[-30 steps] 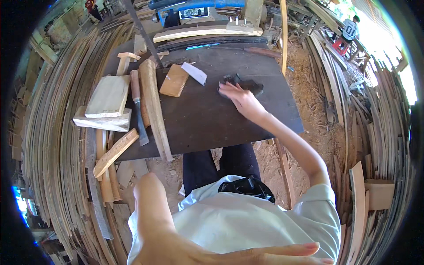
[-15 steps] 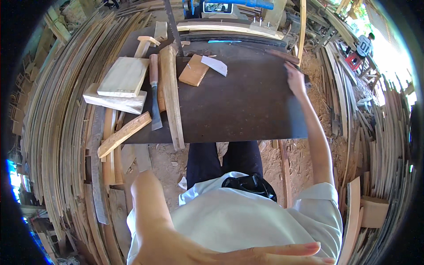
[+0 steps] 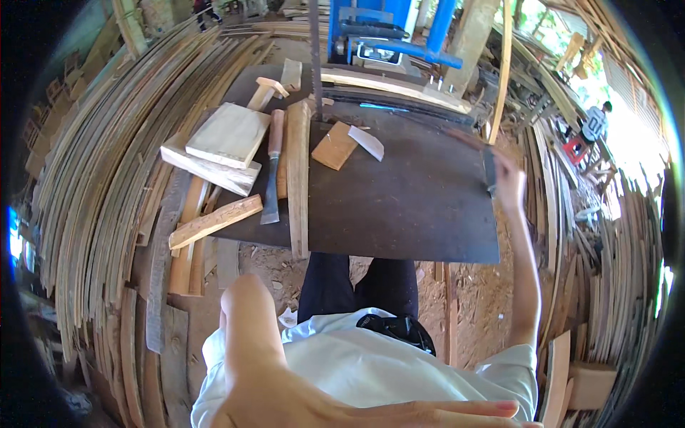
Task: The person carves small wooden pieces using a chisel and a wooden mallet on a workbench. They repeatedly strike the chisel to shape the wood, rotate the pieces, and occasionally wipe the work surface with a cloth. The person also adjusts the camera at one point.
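Observation:
My left hand (image 3: 300,406) is close to the camera at the lower edge. Its fingers stretch out to the right, holding nothing. My right hand (image 3: 510,185), smeared by motion, is by the right edge of the dark table (image 3: 407,207). Beside its fingers is a narrow dark piece (image 3: 490,171); whether they grip it is unclear. On the table's left part lie a long curved wooden piece (image 3: 298,178), a wide-bladed knife (image 3: 272,171) with a wooden handle, and stacked pale blocks (image 3: 228,134). Nearer the middle are a small brown board (image 3: 334,146) and a white paper piece (image 3: 367,143).
An upright saw blade (image 3: 315,57) meets the table's far part. A light wooden strip (image 3: 392,87) lies along the back, before a blue machine (image 3: 392,50). A wooden bar (image 3: 214,222) overhangs the left edge. Long boards (image 3: 107,178) flank both sides. A person (image 3: 594,125) sits far right.
My right hand has moved outward to the right and toward me along the table's edge. The view has tilted up, so the table sits lower. My left hand stays stretched out.

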Demonstrator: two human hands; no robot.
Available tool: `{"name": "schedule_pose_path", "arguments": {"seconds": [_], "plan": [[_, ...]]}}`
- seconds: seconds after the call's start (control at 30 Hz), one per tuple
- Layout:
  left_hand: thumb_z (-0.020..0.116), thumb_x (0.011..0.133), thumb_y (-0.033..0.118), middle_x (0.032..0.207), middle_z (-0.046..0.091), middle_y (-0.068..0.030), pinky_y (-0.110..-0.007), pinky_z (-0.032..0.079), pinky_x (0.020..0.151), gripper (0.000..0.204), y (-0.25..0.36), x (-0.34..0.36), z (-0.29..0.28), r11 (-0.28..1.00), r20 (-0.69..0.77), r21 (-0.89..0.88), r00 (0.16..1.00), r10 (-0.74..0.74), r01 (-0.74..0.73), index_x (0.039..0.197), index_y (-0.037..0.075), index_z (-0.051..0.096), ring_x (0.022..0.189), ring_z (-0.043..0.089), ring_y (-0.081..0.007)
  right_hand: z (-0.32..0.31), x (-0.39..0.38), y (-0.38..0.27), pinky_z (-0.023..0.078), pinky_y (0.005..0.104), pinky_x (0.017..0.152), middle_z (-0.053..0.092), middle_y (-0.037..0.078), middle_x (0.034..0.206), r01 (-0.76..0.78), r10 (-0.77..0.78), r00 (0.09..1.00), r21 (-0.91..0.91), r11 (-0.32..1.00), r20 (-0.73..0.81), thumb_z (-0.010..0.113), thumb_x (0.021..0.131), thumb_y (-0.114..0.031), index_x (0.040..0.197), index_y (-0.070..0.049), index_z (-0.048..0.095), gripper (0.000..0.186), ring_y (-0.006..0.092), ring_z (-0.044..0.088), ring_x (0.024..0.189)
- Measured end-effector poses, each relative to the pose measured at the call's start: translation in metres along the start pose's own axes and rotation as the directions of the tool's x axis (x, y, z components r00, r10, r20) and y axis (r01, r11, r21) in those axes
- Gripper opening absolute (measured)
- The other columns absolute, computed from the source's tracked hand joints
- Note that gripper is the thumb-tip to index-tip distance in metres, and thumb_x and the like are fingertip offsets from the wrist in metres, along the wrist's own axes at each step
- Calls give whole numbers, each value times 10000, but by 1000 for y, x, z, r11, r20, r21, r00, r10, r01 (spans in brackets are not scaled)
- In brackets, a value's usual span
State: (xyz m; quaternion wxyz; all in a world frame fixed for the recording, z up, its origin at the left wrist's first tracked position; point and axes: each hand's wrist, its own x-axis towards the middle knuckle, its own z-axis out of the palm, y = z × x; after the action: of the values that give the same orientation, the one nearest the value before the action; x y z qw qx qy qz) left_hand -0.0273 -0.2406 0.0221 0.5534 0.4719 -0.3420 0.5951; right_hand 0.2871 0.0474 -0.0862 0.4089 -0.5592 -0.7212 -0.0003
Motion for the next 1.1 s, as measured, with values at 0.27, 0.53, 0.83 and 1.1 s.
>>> {"name": "schedule_pose_path", "arguments": {"seconds": [0.27,0.53,0.83,1.1], "plan": [[331,728,810,1163,138,-601,-617,471,729,1256,-1,12,16,993,-30,117,999,35,-32,1068,-395,225,1098,251,-721,183,58,-87,430,356,985,567,139,1213,476,-529,836,287,831,145,461,799,102,1096,-30,618,361,274,511,1167],[319,698,844,1206,147,-573,-653,429,772,1287,-23,15,22,972,-181,91,957,229,-215,1156,-356,235,1137,223,-709,189,65,-18,418,343,998,572,142,1208,368,-470,840,352,861,272,504,799,82,1096,-26,625,338,306,521,1151],[325,677,864,1251,166,-531,-683,351,827,1288,-17,8,6,994,8,-67,996,-85,86,1208,-309,283,1207,194,-653,91,34,67,410,351,980,557,141,1228,265,-278,929,85,960,244,439,755,126,1114,-57,626,444,322,528,1131],[281,693,862,1283,167,-505,-678,360,824,1279,-16,9,19,961,-210,-277,976,-61,0,1203,-311,285,1233,174,-634,-23,-69,258,460,437,623,606,248,788,0,54,980,-274,962,189,560,653,21,832,7,647,200,404,607,739]]}}
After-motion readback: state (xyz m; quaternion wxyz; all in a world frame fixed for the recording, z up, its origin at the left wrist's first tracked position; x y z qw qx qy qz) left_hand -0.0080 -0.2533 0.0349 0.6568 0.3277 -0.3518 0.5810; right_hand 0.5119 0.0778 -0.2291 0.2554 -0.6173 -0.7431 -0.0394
